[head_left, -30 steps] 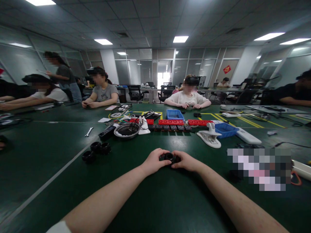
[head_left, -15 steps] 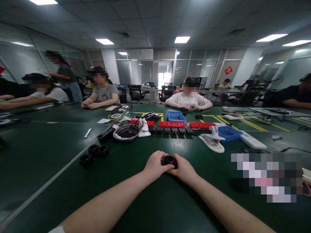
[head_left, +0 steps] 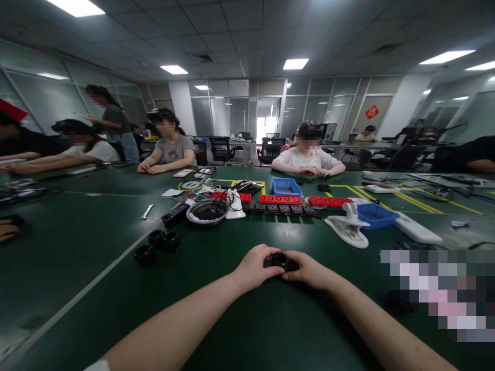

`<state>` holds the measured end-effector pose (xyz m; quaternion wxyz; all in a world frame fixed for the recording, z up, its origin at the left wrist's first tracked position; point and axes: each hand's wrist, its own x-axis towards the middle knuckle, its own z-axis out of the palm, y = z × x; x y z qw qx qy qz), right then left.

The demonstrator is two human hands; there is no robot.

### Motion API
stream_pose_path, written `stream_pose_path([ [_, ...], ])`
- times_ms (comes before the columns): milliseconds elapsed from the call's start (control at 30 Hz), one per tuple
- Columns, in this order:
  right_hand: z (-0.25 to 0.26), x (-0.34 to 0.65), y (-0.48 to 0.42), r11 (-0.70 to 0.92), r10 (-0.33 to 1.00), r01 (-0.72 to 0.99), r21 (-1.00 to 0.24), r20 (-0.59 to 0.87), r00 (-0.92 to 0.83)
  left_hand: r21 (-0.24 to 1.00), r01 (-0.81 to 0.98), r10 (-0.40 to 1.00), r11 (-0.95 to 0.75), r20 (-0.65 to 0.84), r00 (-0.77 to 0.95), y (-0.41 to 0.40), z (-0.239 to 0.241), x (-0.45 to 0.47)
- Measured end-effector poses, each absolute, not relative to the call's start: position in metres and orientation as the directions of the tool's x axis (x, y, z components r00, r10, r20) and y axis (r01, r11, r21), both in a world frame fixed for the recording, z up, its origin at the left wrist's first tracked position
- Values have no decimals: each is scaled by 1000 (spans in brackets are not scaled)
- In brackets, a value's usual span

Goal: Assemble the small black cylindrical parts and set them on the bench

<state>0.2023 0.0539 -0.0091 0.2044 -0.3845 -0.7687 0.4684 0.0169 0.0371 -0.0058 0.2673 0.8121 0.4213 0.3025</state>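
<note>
In the head view, I see the person's left hand (head_left: 255, 266) and right hand (head_left: 308, 270) above the near part of the green table (head_left: 240, 330). Both hands are holding one black ring-shaped part (head_left: 280, 260) between them, fingers bent narrowly around its sides; its round hole faces upward. Whether it touches the table, I cannot tell. To the left, well apart from the hands, three similar black rings (head_left: 171, 240) lie close together. Behind these are a metal wrench (head_left: 147, 212) and a round metal dish (head_left: 207, 223). A white clip stand (head_left: 348, 230) is farther to the right, near a blue bin (head_left: 381, 221).
</note>
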Motion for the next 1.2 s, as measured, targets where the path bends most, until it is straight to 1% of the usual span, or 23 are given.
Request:
stream_pose_path([
  [133, -14, 201, 55, 257, 822, 468, -846, -63, -566, 707, 505, 850, -495, 275, 449, 35, -7, 17],
  [267, -16, 197, 53, 290, 861, 541, -790, -31, -507, 715, 522, 877, -465, 290, 384, 34, -13, 20],
  [333, -19, 193, 51, 308, 892, 609, -731, -1, -452, 716, 537, 892, -445, 298, 341, 33, -17, 21],
  [433, -26, 185, 46, 316, 939, 744, -589, 83, -333, 709, 561, 904, -427, 312, 294, 33, -20, 23],
  [500, -29, 181, 43, 322, 946, 794, -516, 137, -294, 704, 569, 905, -425, 318, 283, 32, -20, 23],
  [533, -30, 180, 42, 327, 945, 801, -502, 150, -292, 703, 568, 904, -427, 320, 285, 31, -20, 23],
  [567, -30, 180, 42, 337, 941, 794, -505, 155, -301, 703, 565, 902, -431, 320, 290, 30, -19, 22],
  [633, -27, 181, 41, 379, 920, 737, -559, 145, -364, 705, 558, 898, -438, 314, 308, 29, -17, 21],
  [733, -19, 190, 43, 435, 839, 531, -727, 113, -533, 707, 546, 890, -449, 300, 343, 27, -14, 20],
  [800, -12, 197, 45, 378, 779, 414, -828, 42, -626, 704, 533, 876, -469, 298, 379, 27, -12, 18],
  [867, -7, 203, 46, 291, 743, 380, -878, -43, -668, 693, 515, 852, -504, 302, 428, 29, -11, 17],
  [933, -5, 206, 48, 251, 735, 388, -887, -86, -672, 679, 499, 825, -539, 306, 475, 31, -10, 15],
  [1000, -7, 207, 50, 252, 745, 396, -883, -84, -662, 675, 490, 813, -552, 307, 494, 32, -9, 14],
  [1200, -15, 204, 54, 284, 800, 469, -836, -63, -597, 715, 493, 851, -497, 290, 437, 32, -12, 16],
])
